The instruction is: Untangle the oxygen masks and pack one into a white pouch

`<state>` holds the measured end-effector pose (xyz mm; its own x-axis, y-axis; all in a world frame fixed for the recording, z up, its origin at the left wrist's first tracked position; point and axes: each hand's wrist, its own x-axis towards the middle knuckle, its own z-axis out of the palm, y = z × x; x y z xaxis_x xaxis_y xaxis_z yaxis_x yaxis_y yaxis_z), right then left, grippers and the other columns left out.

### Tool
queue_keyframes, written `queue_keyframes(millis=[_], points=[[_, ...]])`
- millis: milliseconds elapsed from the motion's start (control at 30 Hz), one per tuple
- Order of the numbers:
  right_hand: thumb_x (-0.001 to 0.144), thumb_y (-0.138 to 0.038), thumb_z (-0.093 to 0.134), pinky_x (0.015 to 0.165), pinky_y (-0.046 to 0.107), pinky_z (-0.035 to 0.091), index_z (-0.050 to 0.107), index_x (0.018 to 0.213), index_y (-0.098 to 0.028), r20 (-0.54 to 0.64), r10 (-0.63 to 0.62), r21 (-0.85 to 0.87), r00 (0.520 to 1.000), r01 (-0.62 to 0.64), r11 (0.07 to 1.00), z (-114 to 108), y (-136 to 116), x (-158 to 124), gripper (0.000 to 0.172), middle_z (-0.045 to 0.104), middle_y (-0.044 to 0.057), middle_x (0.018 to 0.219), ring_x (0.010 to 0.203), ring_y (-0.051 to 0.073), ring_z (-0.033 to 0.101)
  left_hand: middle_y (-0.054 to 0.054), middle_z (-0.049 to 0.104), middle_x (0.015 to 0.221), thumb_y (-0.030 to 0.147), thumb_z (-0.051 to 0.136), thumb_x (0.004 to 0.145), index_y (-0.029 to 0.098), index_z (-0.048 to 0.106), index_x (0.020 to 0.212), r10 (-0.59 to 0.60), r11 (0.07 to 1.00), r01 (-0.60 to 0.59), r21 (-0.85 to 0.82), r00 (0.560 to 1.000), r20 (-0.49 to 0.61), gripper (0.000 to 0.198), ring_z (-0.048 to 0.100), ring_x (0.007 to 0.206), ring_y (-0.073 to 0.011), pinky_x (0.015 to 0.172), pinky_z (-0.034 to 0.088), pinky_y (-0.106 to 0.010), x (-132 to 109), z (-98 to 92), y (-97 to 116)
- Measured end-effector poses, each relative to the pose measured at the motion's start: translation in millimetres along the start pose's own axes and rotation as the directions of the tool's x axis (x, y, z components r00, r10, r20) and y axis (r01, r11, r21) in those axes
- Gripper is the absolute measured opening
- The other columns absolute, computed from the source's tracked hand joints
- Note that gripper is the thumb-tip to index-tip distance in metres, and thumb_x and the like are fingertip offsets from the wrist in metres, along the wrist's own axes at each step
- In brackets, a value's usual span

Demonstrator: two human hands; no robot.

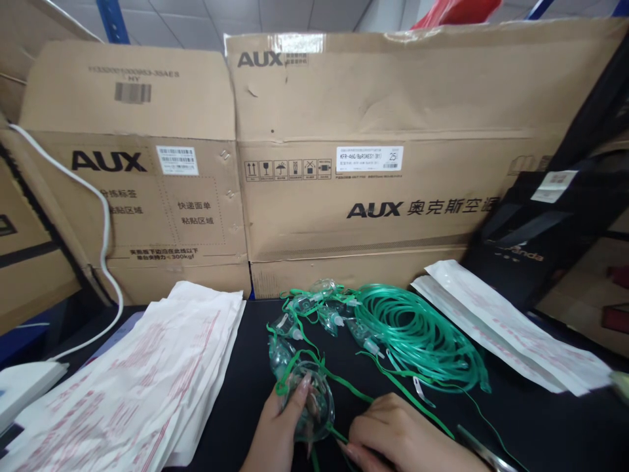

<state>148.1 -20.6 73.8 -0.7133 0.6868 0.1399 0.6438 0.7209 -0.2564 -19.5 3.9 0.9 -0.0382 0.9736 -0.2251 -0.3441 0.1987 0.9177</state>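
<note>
My left hand (287, 419) is closed around a clear green oxygen mask (322, 400), thumb on its near face. Just right of it, my right hand (393, 429) has its fingers pinched on the mask's green elastic strap (338, 432), close to the mask's edge. More clear masks (281, 354) with green straps and white connectors lie behind, in a loose cluster. To their right rests a large coil of green tubing (417, 328). A small metal strip (419, 388) lies in front of the coil.
White printed paper pouches (147, 354) are stacked at the left, with more pouches (506, 321) at the right. Cardboard boxes (354, 98) stand behind the black table. A black bag (535, 229) leans at the right. Scissors-like metal (484, 449) lies beside my right forearm.
</note>
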Motion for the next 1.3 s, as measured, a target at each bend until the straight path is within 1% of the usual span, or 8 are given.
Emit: queue_keyframes(millis=[267,567,800,900,1000,1100,1200,1300], points=[[0.089,-0.020,0.035,0.059,0.025,0.036,0.056,0.066,-0.019,0.013,0.009,-0.021,1.000,-0.009,1.000,-9.0,3.8,-4.8,0.031,0.062,0.002,0.058,0.056,0.013,0.056,0.000,0.062,0.057,0.052,0.070,0.058,0.015,0.068,0.086,-0.030,0.999,0.031,-0.013,0.999,0.041,0.047,0.057,0.052,-0.0165,0.053,0.043,-0.027,0.1,-0.2,1.1],[0.087,-0.027,0.047,0.065,0.021,0.041,0.060,0.082,-0.019,0.031,0.098,0.112,0.995,-0.101,0.989,-2.8,1.5,2.6,0.016,0.066,0.001,0.071,0.067,0.014,0.060,0.001,0.062,0.058,0.055,0.066,0.061,0.017,0.066,0.084,0.009,0.996,-0.013,0.086,0.999,0.045,0.045,0.056,0.054,-0.0171,0.052,0.042,-0.027,-3.1,-0.5,2.8],[0.089,-0.028,0.044,0.056,0.015,0.041,0.059,0.080,-0.017,0.161,0.137,0.389,0.977,-0.190,0.901,10.7,7.6,12.5,0.021,0.063,0.000,0.070,0.060,0.009,0.057,-0.004,0.069,0.081,0.052,0.066,0.062,0.018,0.069,0.080,0.137,0.977,-0.142,0.161,0.990,0.039,0.039,0.058,0.088,-0.0240,0.080,0.042,-0.029,-11.5,5.0,8.1],[0.089,-0.023,0.041,0.059,0.016,0.041,0.061,0.077,-0.018,0.110,0.148,0.350,0.983,-0.178,0.920,10.6,4.1,9.2,0.023,0.061,-0.001,0.066,0.060,0.010,0.055,-0.003,0.068,0.072,0.052,0.067,0.061,0.016,0.067,0.077,0.075,0.993,-0.080,0.084,0.996,0.053,0.039,0.059,0.063,-0.0179,0.060,0.046,-0.026,-5.9,3.2,6.5],[0.086,-0.023,0.046,0.060,0.018,0.039,0.062,0.073,-0.018,0.066,0.135,0.268,0.989,-0.148,0.952,8.9,3.4,5.3,0.021,0.061,0.000,0.065,0.061,0.011,0.053,0.000,0.062,0.055,0.054,0.065,0.063,0.013,0.061,0.070,-0.011,0.999,0.016,-0.042,0.993,0.117,0.041,0.045,0.036,-0.0081,0.037,0.036,-0.021,1.9,1.2,4.9],[0.086,-0.027,0.045,0.054,0.019,0.037,0.061,0.070,-0.018,0.016,0.219,0.271,0.976,-0.215,0.938,7.5,15.3,6.0,0.025,0.058,-0.001,0.059,0.054,0.011,0.049,0.002,0.058,0.052,0.052,0.066,0.064,0.013,0.058,0.072,0.008,0.995,0.003,-0.103,0.994,0.108,0.041,0.042,0.033,-0.0056,0.033,0.033,-0.018,4.2,2.0,3.5],[0.089,-0.031,0.040,0.052,0.021,0.039,0.062,0.089,-0.018,-0.150,0.428,0.381,0.891,-0.347,0.857,7.1,35.6,9.9,0.025,0.056,-0.001,0.061,0.052,0.011,0.049,0.004,0.056,0.052,0.051,0.068,0.062,0.013,0.057,0.074,0.036,0.997,-0.027,-0.077,0.993,0.112,0.041,0.045,0.034,-0.0064,0.033,0.036,-0.019,1.2,4.1,1.3],[0.086,-0.028,0.045,0.061,0.025,0.044,0.056,0.108,-0.018,-0.299,0.473,0.452,0.829,-0.313,0.835,8.0,47.3,12.2,0.027,0.056,0.001,0.072,0.062,0.014,0.053,0.003,0.057,0.055,0.053,0.066,0.063,0.013,0.058,0.077,0.026,0.999,-0.020,-0.041,0.989,0.144,0.043,0.046,0.034,-0.0070,0.034,0.038,-0.020,-0.8,3.9,-1.0]])
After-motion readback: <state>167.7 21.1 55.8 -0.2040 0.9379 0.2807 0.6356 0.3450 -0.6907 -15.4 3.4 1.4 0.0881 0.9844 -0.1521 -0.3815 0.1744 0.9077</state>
